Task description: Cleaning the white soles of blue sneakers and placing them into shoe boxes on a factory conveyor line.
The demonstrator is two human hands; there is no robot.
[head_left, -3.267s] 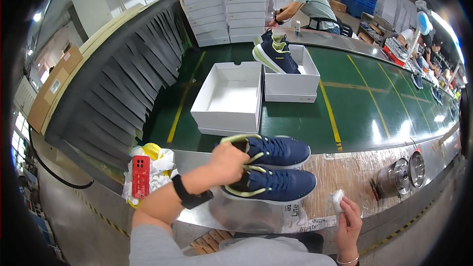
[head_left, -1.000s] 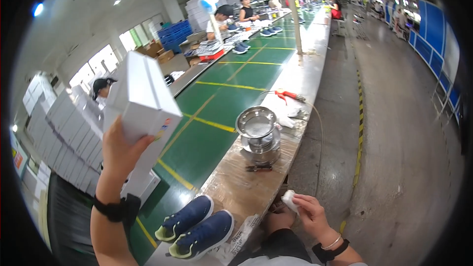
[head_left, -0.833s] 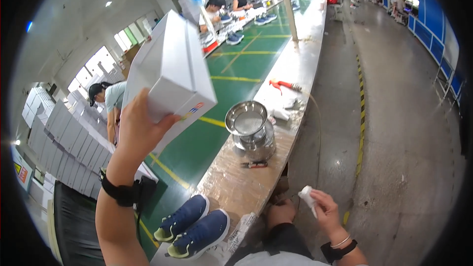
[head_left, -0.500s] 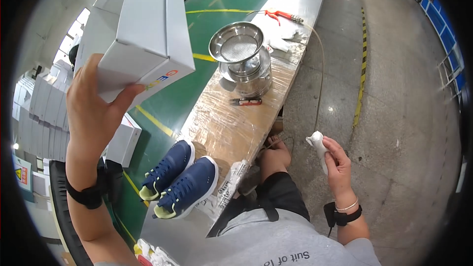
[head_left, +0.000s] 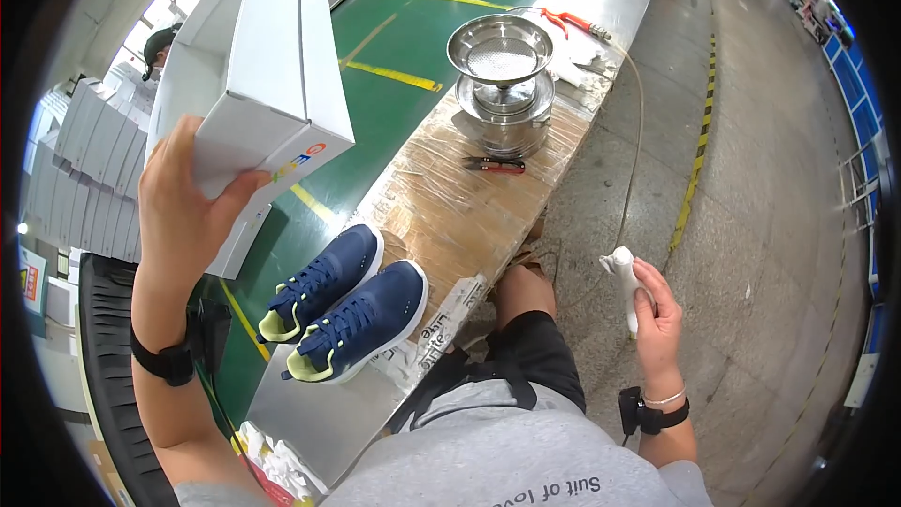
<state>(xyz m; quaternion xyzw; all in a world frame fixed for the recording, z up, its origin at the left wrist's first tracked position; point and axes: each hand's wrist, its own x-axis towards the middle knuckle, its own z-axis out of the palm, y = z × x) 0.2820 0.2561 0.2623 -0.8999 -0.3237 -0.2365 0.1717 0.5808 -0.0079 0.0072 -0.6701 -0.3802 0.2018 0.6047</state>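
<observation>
My left hand (head_left: 178, 207) grips the lower edge of a white cardboard shoebox (head_left: 267, 47), thumb on its printed end and fingers at the side. The box is raised and tilted above the left side of the bench. My right hand (head_left: 661, 319) is closed on a white rolled wad (head_left: 626, 282) with a twisted top, held over the floor right of the bench; its material is unclear. Between my hands, a pair of navy lace-up sneakers, a left-hand one (head_left: 328, 272) and a right-hand one (head_left: 368, 314), stands side by side on the bench, apart from both hands.
The film-covered bench (head_left: 441, 197) carries a steel pot with a perforated dish (head_left: 502, 52), red-handled snips (head_left: 497, 166) and a red air gun (head_left: 574, 23) with a hose. White boxes (head_left: 94, 141) are stacked left, near a person in a black cap (head_left: 161, 45). White wads (head_left: 282, 462) lie lower left.
The view has shifted, so the bench and sneakers sit higher in the picture. The shoebox is tilted a little differently. Both hands keep hold of the same things.
</observation>
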